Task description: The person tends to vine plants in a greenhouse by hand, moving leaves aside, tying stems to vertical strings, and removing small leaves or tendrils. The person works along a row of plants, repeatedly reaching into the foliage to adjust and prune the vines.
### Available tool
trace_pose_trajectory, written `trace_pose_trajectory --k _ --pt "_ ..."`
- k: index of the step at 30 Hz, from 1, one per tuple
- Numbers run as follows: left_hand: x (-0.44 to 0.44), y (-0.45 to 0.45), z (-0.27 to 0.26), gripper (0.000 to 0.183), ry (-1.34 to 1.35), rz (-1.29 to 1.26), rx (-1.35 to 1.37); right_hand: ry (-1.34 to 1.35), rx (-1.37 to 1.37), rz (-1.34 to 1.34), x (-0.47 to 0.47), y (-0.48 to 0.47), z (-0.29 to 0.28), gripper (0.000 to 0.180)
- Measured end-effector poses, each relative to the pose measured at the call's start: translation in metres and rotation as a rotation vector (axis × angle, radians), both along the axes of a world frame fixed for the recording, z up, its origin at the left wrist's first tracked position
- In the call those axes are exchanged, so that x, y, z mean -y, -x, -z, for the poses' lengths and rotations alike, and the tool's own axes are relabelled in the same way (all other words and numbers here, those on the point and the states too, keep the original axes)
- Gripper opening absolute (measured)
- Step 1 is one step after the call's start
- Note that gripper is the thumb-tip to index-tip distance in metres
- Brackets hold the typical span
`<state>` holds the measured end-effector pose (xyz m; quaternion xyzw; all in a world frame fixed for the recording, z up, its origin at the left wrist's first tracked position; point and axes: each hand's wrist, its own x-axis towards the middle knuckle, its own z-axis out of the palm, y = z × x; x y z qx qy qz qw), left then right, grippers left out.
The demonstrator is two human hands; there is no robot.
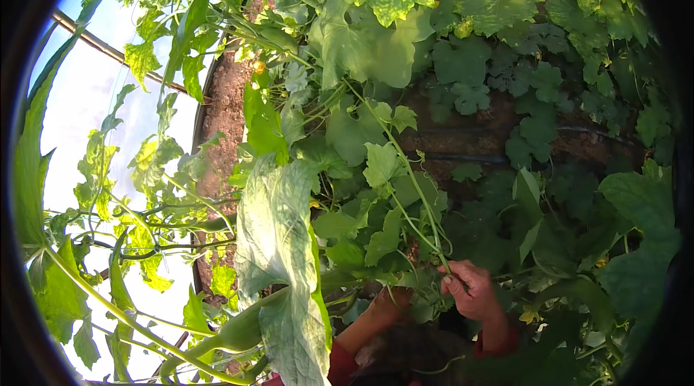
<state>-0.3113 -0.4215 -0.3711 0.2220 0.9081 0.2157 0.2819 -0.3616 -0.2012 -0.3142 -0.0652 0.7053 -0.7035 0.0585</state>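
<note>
Between the thumb and fingers of my right hand (473,289) is the lower end of a long green vine stem (406,161). The stem runs up and left from there, with a leaf-bearing side shoot (407,218) joining it just above the hand. My left hand (397,299) reaches in among the leaves beside it. Foliage and shadow cover its fingers, so what it touches is hidden. Left of my forearm hangs a large pale, sunlit leaf (279,234). Behind that leaf a thick green gourd-like fruit (241,329) shows its stalk end.
Dense lobed leaves (501,4) fill the upper right. A dark irrigation pipe (466,158) lies on shaded soil (455,139). An earthen wall (222,109) stands at left, beside bright translucent sheeting (116,96) and a pole (122,55). A thick stalk (116,313) crosses the lower left.
</note>
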Motion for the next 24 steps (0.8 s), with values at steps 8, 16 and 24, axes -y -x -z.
trace_pose_trajectory --k 8,16,24 --pt "-0.019 0.042 -0.096 0.023 -0.049 -0.462 -0.233 -0.067 -0.113 0.028 -0.017 -0.053 -0.044 0.013" --pt "-0.080 0.122 -0.084 0.031 -0.642 -1.128 -0.177 -0.114 -0.067 0.077 0.004 -0.089 -0.034 0.019" --pt "-0.056 0.159 -0.054 0.030 -0.409 -1.101 -0.016 -0.213 -0.069 -0.045 0.007 -0.096 -0.033 0.020"
